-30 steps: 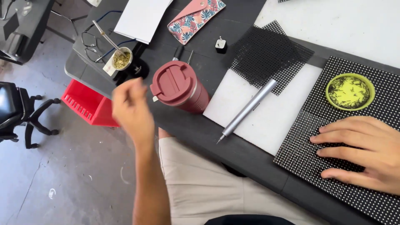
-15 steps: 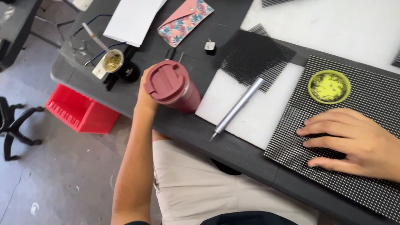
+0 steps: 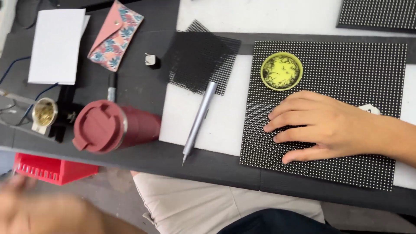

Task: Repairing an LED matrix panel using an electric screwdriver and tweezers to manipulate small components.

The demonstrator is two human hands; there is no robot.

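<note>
a single head-worn camera looks steeply down from above the seated person onto the near edge of the dark worktop [image 3: 143,91], quite close. the worktop's near edge runs across the lower frame, the person's lap and floor below it.

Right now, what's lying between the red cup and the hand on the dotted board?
In the head view, a silver pen-like tool lies on the white sheet between them.

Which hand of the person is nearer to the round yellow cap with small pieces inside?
Right. The right hand lies flat on the black dotted panel, just below the round yellow cap. The blurred left hand is far away, below the table edge.
</note>
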